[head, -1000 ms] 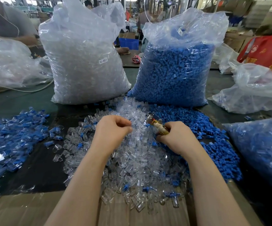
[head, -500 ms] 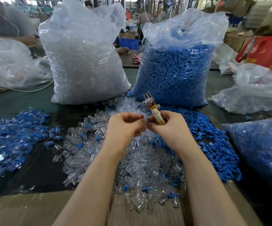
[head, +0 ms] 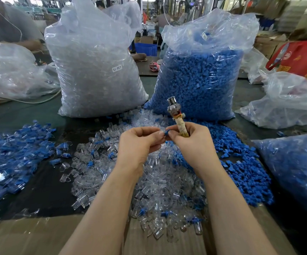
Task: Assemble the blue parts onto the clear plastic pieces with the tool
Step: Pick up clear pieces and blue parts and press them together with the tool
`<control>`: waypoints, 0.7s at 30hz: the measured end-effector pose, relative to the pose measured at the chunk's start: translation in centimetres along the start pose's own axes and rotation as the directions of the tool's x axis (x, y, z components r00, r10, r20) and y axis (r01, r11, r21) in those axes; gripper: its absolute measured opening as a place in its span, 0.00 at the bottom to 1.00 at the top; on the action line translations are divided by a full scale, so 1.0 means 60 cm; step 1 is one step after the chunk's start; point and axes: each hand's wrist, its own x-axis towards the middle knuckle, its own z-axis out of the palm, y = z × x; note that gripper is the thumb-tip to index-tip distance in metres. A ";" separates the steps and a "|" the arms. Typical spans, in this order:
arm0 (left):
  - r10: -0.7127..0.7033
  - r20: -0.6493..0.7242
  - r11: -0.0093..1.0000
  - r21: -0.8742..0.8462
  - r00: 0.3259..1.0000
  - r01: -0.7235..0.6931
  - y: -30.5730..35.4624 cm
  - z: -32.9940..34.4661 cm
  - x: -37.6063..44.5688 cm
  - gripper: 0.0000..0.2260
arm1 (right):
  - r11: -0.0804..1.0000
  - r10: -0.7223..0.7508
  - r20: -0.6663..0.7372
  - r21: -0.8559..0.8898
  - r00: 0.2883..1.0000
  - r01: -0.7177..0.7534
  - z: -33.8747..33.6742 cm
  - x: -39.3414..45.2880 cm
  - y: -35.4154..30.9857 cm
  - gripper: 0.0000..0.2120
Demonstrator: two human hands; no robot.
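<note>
Risk sat mostly in the pinch between my two hands, so I worked across from the left. Finished blue-and-clear pieces [head: 11, 153] lay heaped on the left of the bench [head: 44, 190]. My left hand [head: 139, 144] was curled, its fingertips closed on something small; I took it for a clear piece, but the plastic was too glassy to make out. Just beside it a blue part [head: 166, 133] showed between the two sets of fingertips, where the hands met above the loose clear pieces [head: 158, 190]. My right hand [head: 189, 142] was clamped round the wrapped handle of the tool [head: 176, 116], its metal head standing up and away from me, while its thumb and forefinger also nipped the blue part. Doing both at once, I judged that grip could slip: the part might drop into the loose blue parts [head: 241, 172] on the right and be lost. Pressed in crooked, it could jam or crack the clear shell.

Against half a second before, the hands and tool were barely higher in view and otherwise unchanged. A second before, they had been low on the pile and apart, with the tool lying nearly flat.
</note>
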 end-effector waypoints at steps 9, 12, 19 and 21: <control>-0.025 0.022 0.997 -0.066 0.999 0.027 0.002 0.000 -0.003 0.04 | 0.995 -0.099 -0.090 -0.002 0.991 0.099 0.008 -0.004 -0.004 0.07; -0.024 0.025 0.996 -0.089 0.999 0.026 0.003 0.001 -0.004 0.04 | 0.992 -0.120 -0.116 -0.036 0.986 0.117 0.011 -0.007 -0.008 0.07; 0.093 -0.021 0.996 -0.005 0.995 -0.093 0.006 0.009 -0.011 0.04 | 0.978 -0.181 -0.163 -0.131 0.970 0.161 0.013 -0.010 -0.008 0.07; 0.125 -0.046 0.992 0.020 0.991 -0.124 0.007 0.011 -0.012 0.03 | 0.969 -0.204 -0.174 -0.176 0.963 0.174 0.014 -0.011 -0.008 0.07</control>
